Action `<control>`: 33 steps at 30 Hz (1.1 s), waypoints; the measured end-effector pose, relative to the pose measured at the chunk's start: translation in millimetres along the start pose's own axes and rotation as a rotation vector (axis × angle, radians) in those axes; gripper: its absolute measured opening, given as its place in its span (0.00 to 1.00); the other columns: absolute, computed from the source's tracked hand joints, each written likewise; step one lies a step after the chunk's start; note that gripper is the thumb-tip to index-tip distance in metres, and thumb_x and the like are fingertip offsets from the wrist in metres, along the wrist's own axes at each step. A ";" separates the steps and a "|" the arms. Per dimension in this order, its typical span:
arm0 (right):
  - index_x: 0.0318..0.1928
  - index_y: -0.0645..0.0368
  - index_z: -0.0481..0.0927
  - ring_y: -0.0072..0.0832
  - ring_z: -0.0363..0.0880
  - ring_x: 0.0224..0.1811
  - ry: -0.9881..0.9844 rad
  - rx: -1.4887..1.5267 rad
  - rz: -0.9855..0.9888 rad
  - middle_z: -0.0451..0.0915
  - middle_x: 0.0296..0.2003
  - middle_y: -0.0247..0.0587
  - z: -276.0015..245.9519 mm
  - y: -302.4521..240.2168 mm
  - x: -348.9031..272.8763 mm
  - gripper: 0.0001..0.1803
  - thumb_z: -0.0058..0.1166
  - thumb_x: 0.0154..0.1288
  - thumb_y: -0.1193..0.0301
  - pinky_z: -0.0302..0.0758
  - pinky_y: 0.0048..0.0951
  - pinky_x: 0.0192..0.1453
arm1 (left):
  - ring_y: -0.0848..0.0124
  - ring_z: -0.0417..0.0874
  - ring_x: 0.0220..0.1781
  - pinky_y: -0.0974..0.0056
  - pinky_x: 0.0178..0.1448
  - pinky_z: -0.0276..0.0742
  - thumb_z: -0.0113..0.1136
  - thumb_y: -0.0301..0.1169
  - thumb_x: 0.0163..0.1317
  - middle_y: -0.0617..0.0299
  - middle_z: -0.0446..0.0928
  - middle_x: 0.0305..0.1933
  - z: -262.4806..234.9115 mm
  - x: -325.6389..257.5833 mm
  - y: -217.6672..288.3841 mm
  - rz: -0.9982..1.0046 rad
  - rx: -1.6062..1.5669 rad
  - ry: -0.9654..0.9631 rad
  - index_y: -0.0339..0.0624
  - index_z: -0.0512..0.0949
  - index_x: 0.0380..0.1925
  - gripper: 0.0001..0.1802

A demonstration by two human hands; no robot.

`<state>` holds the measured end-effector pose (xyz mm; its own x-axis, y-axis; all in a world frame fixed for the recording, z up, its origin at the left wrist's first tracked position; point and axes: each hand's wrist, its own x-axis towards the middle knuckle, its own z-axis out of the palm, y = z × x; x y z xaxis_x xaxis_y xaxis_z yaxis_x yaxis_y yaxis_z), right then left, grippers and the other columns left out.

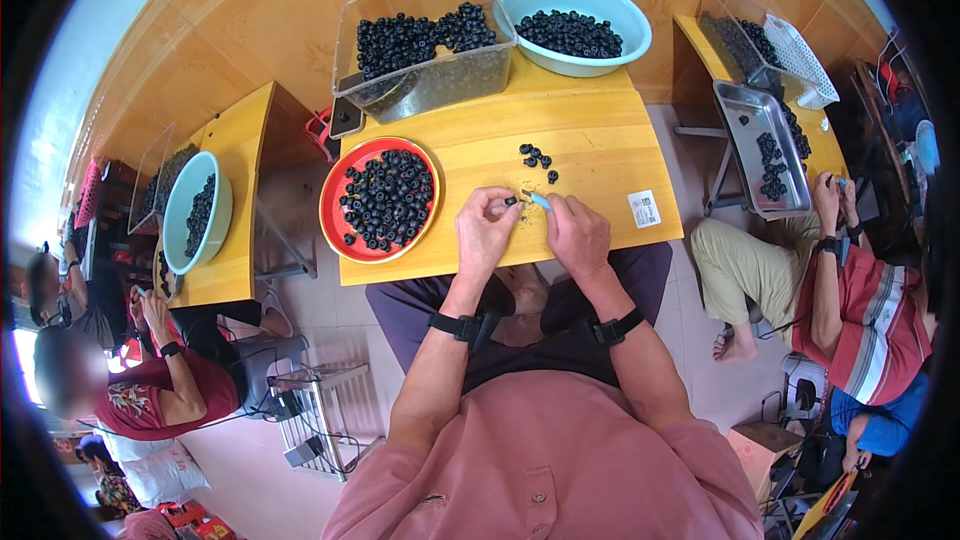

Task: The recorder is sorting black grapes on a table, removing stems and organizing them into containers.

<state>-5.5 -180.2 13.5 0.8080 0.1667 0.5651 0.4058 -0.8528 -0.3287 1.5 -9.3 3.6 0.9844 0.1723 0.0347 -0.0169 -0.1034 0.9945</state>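
The head view is showing a person sitting at a yellow wooden table [600, 135], both hands working close together over its near edge. The left hand [483, 227] is pinching a small black round piece [511, 201] between thumb and fingertips, and the right hand [579, 232] is gripping a slim light-blue tool [541, 201], its tip pointing left toward that piece; whether the two are touching I can't tell from here. Pale crumbs [524, 224] are lying under the hands, and a handful of loose black pieces [536, 155] is sitting just beyond them. To the left, a round red-and-yellow tray [326, 212] is holding a heap of the same pieces. At the far side a clear plastic bin [450, 80] is carrying many more, and a light-blue basin [570, 64] is standing to its right, partly filled with them. A white label [644, 209] is lying flat near the table's right edge. Off to the left, a co-worker in a maroon shirt [205, 380] is sitting by another light-blue basin [222, 210]; off to the right, a co-worker in a striped red shirt [868, 325] is holding both hands near a metal tray [742, 155].
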 end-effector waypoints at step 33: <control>0.39 0.56 0.84 0.36 0.82 0.27 -0.018 -0.020 -0.114 0.76 0.24 0.39 0.5 0.2 -1.2 0.04 0.58 0.66 0.71 0.79 0.38 0.30 | 0.68 0.85 0.36 0.66 0.44 0.83 0.71 0.17 0.56 0.57 0.79 0.36 4.0 -4.5 9.3 0.295 0.267 0.008 0.38 0.84 0.46 0.16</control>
<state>-6.2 -180.3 12.3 0.7645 0.2718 0.5846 0.4870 -0.8376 -0.2474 -2.4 -14.9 12.4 0.9427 0.1048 0.3166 -0.2515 -0.4003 0.8812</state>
